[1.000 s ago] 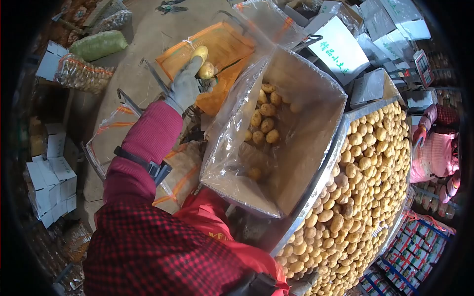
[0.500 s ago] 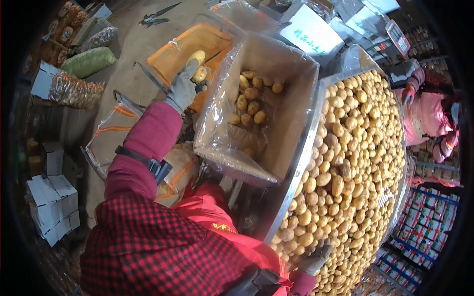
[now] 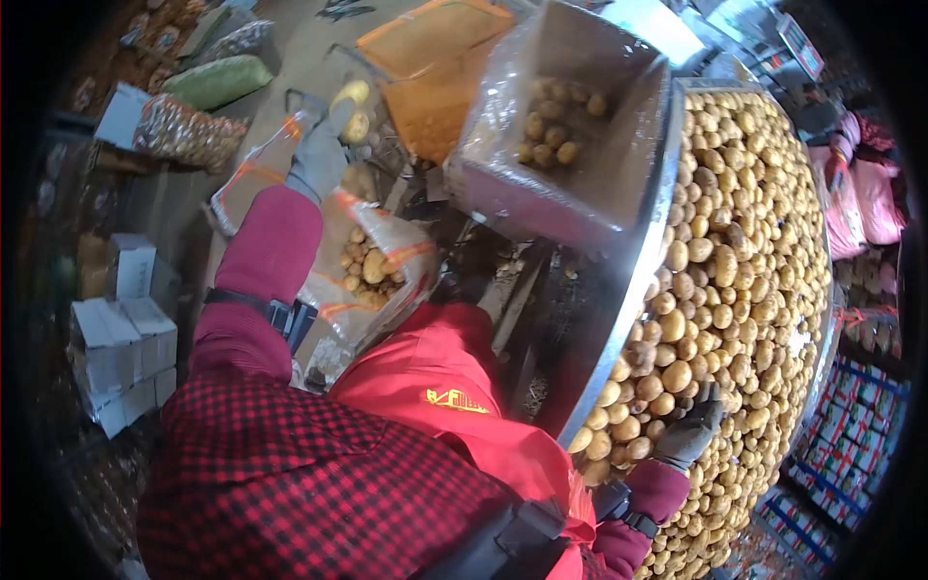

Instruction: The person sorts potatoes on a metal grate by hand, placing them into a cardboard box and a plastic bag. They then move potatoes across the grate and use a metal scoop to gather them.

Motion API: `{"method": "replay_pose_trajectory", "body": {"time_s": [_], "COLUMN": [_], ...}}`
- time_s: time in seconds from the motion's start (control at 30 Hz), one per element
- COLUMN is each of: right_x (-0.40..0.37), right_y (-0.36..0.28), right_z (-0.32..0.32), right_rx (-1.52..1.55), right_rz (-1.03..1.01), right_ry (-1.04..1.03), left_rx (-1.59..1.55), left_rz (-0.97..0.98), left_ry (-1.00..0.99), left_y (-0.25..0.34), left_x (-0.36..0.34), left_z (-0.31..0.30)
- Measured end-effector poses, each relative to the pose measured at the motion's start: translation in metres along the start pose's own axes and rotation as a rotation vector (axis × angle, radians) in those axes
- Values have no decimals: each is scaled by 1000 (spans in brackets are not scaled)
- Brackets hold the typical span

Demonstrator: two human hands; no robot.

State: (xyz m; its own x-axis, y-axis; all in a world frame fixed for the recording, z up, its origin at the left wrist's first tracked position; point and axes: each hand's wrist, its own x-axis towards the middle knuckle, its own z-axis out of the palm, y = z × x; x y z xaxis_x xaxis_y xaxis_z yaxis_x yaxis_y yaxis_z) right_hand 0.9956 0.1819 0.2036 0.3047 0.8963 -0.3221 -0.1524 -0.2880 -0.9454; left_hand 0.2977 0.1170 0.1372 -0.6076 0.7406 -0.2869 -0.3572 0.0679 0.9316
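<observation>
My left hand [image 3: 319,155], in a grey glove, is closed on two potatoes [image 3: 355,126], one above the other, over the floor left of the orange bag [image 3: 435,106]. Below it lies an open clear bag with orange bands [image 3: 333,324], with several small potatoes [image 3: 370,266] inside. My right hand [image 3: 691,435], also gloved, rests on the large potato heap [image 3: 744,290]; its fingertips are among the potatoes, and whether it grips one cannot be made out. A plastic-lined box [image 3: 551,203] holds several potatoes [image 3: 551,126].
A metal rim [image 3: 619,358] edges the potato heap. White cartons [image 3: 126,353], a green sack [image 3: 220,82] and a filled net bag [image 3: 184,135] lie at the left. Another person's arm [image 3: 843,145] and pink sacks [image 3: 851,208] show at the far right. A scale [image 3: 800,46] stands upper right.
My left hand has moved from over the orange bag toward the clear bag, still with the potatoes. My right hand has moved up across the heap. The view has shifted, showing more of the clear bag.
</observation>
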Motion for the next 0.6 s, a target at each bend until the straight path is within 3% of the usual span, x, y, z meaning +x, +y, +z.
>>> {"method": "replay_pose_trajectory", "body": {"time_s": [0.07, 0.13, 0.17, 0.2, 0.23, 0.27, 0.3, 0.33, 0.37, 0.4, 0.6], "right_x": [-1, -1, -1, -3, -4, 5, 16, 15, 10, 11, -2], "right_y": [3, 2, 6, 7, 8, 16, 24, 19, 15, 19, 4], "right_z": [-1, -6, -7, -8, -3, -13, -19, -12, -9, -3, 5], "right_rx": [4, -39, -16, 13, 56, 77, 93, 141, 181, 258, 307], "right_rz": [-8, -17, -65, -69, -82, -106, -130, -74, -2, 1, 80], "right_ry": [-8, -29, -44, -57, -74, -113, -143, -96, -49, 9, -6], "left_rx": [151, 523, 344, 97, -100, 370, 769, 1169, 1093, 1058, 1018], "left_rz": [-62, -54, -130, -396, -338, -395, -148, 107, -67, -46, 114], "left_ry": [-14, -46, -171, -203, -102, -79, -171, -229, -158, -131, -98], "left_y": [7, -7, -8, -49, -24, -119, -148, -154, -92, -69, -36], "left_x": [-53, -88, -105, -77, -122, -86, -96, -93, -122, -129, -95], "left_z": [-24, -65, -65, -125, -89, -177, -190, -190, -141, -121, -79]}}
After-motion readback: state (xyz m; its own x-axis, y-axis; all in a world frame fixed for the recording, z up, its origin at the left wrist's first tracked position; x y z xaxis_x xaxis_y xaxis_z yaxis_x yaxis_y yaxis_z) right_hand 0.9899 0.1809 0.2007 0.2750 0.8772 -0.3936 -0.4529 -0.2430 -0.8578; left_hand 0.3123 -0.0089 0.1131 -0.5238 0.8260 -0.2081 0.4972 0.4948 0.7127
